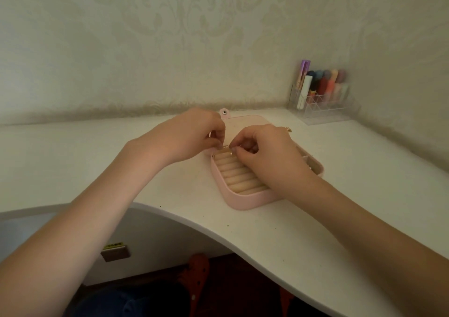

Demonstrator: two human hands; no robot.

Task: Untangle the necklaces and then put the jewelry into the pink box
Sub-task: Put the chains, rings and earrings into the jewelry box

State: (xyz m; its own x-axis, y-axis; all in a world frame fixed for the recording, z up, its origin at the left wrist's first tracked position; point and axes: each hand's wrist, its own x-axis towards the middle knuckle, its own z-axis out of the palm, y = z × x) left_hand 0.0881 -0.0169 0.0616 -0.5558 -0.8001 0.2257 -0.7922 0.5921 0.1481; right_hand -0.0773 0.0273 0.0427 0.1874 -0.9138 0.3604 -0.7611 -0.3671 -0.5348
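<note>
Pink box [245, 199] lies open on desk — cream ring rolls [237, 173] showing

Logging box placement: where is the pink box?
Head view: the pink box lies open on the white desk, centre-right, under both hands, left of the clear organizer.

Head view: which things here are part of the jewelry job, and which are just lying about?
Part of the job:
pink box, lid open
small gold piece, pinched over the box's far end
left hand
right hand

Lying about:
clear organizer
colored tubes standing in it
white desk
</note>
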